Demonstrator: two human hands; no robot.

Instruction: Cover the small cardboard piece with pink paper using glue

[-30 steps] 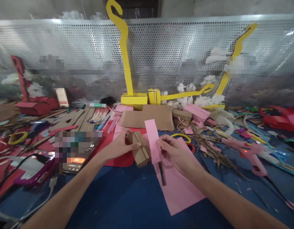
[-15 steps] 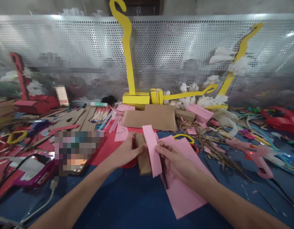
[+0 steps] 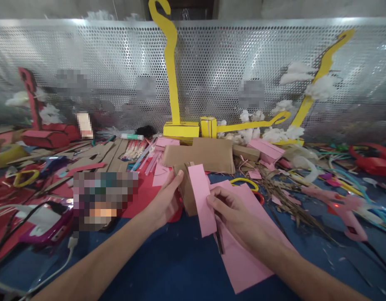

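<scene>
My left hand is closed round a small brown cardboard box, its thumb on the near side and its other fingers mostly hidden behind. Between the thumb and fingers of my right hand is a pink paper strip, held upright along the right side of the box. I cannot tell whether strip and box touch. Below my right fingers a narrow dark blade-like piece points down; what it belongs to is hidden. A larger pink paper sheet lies under my right hand and forearm.
Yellow and red loop handles show behind my right hand. At right lies a pink hot glue gun, near a heap of brown strips. Cardboard pieces and yellow hook-shaped stands line the back. A purple device with cables sits left.
My left hand has turned, so its thumb points up and the box is tilted. My right hand and the pink strip have shifted slightly to the right and down.
</scene>
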